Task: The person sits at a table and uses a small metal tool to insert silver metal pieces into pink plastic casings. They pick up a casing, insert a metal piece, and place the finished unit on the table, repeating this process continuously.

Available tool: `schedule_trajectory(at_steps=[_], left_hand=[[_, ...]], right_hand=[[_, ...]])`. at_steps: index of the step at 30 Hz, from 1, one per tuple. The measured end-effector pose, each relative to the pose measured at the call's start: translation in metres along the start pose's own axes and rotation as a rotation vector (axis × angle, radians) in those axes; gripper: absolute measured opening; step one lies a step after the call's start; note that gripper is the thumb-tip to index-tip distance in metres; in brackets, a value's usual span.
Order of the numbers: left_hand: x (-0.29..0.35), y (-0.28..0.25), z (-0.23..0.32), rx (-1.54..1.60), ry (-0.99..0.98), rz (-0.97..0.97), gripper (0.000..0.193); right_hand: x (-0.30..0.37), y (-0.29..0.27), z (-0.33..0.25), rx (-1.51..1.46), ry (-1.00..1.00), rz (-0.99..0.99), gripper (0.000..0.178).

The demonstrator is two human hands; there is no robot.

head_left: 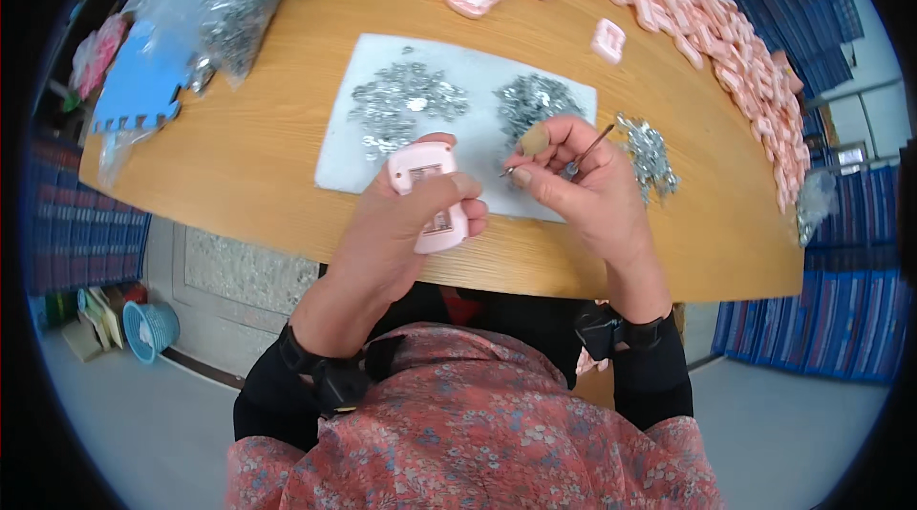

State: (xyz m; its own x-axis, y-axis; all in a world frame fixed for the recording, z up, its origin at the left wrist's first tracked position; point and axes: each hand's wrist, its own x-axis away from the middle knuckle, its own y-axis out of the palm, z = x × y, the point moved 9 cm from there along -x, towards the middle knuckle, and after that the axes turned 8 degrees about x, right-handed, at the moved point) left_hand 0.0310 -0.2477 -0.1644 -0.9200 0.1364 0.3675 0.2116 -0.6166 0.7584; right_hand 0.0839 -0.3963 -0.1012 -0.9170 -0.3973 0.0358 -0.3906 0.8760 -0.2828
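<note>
My left hand (pixel 377 219) is closed around a pink plastic casing (pixel 420 160), its thumb lying across the brown-and-silver recessed part. To the right, my right hand (pixel 607 200) pinches a small metal piece (pixel 509 172) between thumb and forefinger, too small to make out its kind. A thin reddish-brown rod (pixel 600 139) also sticks out between its fingers. A tan cover (pixel 533 139) sits on one fingertip. Beneath both hands lies a white sheet (pixel 334 152) with two heaps of small silver metal parts, the left heap (pixel 406 95) and the right heap (pixel 535 97).
Another heap of metal parts (pixel 650 159) lies on the wooden table (pixel 258 166), right of the sheet. Many pink casings (pixel 735 52) line the far right edge, with one loose casing (pixel 607 40). Plastic bags (pixel 248 9) of metal parts and a blue foam mat (pixel 143 80) are far left.
</note>
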Motion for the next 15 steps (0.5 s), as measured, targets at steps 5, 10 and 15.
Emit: schedule_trajectory(at_steps=[5, 10, 15], left_hand=[[0.01, 0.005, -0.009, -0.053, -0.013, -0.061, 0.051], [0.011, 0.003, -0.026, -0.141, -0.026, -0.037, 0.05], [0.009, 0.005, -0.036, -0.185, -0.018, -0.036, 0.049]], right_hand=[[0.037, -0.087, 0.009, 0.109, -0.018, 0.261, 0.02], [0.105, -0.197, 0.03, 0.126, -0.045, 0.574, 0.018], [0.156, -0.268, 0.135, 0.444, 0.287, 0.671, 0.016]])
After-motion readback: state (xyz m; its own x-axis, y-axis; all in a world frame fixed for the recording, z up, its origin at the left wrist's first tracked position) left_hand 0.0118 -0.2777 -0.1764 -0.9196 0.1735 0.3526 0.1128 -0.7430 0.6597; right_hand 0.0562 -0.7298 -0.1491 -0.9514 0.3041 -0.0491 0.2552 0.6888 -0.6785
